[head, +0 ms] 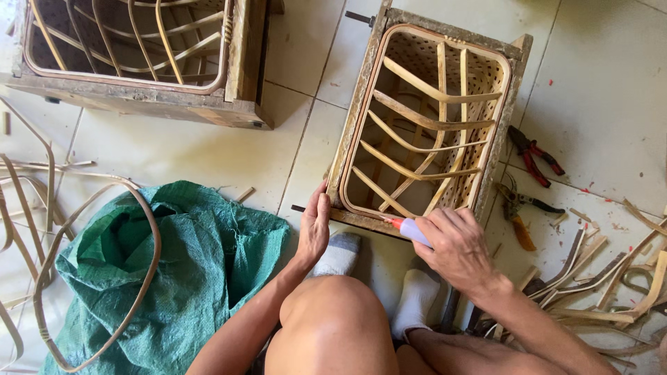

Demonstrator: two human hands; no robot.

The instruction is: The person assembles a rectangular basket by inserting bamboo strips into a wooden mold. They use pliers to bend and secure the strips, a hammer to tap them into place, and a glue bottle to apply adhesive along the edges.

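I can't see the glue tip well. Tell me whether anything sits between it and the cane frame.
Nothing visible does. The glue bottle in the right hand has its red tip right at the cane frame's near edge.

I have just one view, from the camera worn on the person's head, looking steeply down past the bent knee to the tiled floor. It sits close, at arm's reach of both hands working at the wooden frame. The frame lies ahead, a green sack at left.
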